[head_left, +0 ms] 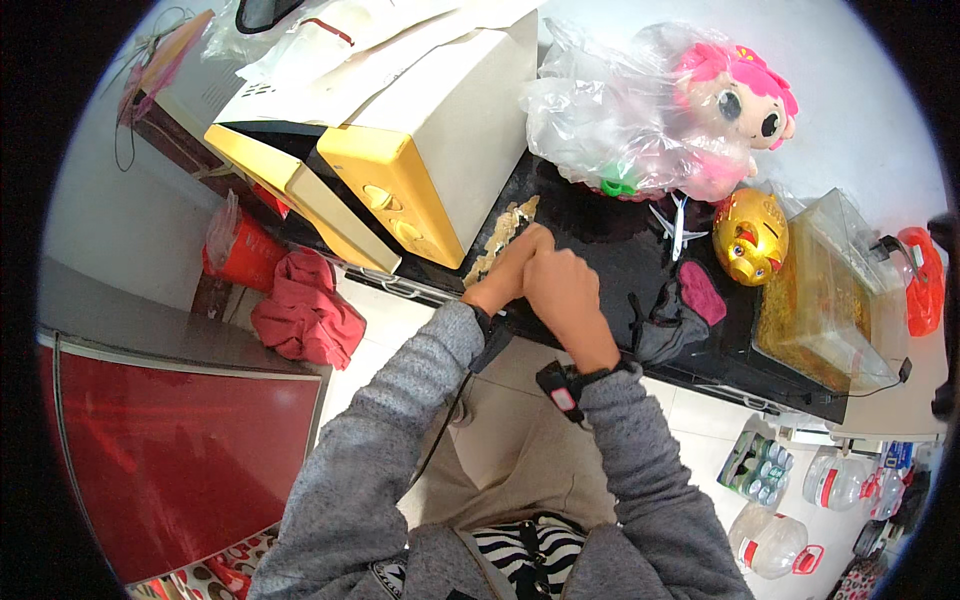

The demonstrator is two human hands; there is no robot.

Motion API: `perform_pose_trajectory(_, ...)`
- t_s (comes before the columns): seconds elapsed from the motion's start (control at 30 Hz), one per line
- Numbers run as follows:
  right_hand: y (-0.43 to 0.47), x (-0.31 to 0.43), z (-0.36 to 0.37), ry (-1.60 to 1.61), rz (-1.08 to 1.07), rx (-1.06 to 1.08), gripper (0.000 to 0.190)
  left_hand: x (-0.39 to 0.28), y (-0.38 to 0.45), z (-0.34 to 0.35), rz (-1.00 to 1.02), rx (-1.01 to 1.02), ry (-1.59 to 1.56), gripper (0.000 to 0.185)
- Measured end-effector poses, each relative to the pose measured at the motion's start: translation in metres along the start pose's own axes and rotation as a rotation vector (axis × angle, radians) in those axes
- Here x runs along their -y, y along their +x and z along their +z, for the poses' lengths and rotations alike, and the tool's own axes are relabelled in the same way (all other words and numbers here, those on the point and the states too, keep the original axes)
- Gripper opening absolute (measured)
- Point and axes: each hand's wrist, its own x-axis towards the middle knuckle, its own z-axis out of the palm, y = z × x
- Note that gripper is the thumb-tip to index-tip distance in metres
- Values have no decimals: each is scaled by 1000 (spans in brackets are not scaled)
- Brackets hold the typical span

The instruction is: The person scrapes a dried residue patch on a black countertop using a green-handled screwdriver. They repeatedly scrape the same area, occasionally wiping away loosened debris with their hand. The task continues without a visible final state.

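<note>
Both hands meet above the front part of a glossy black cabinet top. My left hand reaches in beside a patch of peeled surface, its fingertips partly hidden. Against it lies my right hand, its fingers curled; whether anything is inside either hand cannot be seen. Left of them stands a microwave oven with a yellow front, its door swung open. To the right are a toy airplane, a dark grey cloth item with a magenta pad and a golden pig figurine.
A pink-haired doll in clear plastic leans at the back. At the right stands a clear tank. Below left are a red bucket and a red cloth; large bottles stand on the floor at right.
</note>
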Motion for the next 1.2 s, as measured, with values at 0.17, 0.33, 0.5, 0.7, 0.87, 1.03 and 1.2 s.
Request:
perform_pose_trajectory(0.17,-17,-15,9,-12,29,-43,25,-23,-4,7,-16,0,-120,30)
perform_pose_trajectory(0.33,-32,-6,-4,-38,35,47,27,-47,-15,3,14,-35,-199,24)
perform_pose_trajectory(0.5,12,-7,5,41,-29,-17,29,4,4,-8,135,3,-62,22)
perform_pose_trajectory(0.7,-15,-10,12,14,27,-11,26,-21,-5,-2,-53,30,-7,20)
perform_pose_trajectory(0.87,-32,-8,18,-4,41,21,24,-31,-23,4,8,-18,-133,19)
perform_pose_trajectory(1.03,1,-3,29,-30,1,-74,26,-9,3,-11,-122,38,-198,14)
perform_pose_trajectory(1.2,2,-5,25,-45,-50,-55,32,-20,4,-17,-17,21,-95,36)
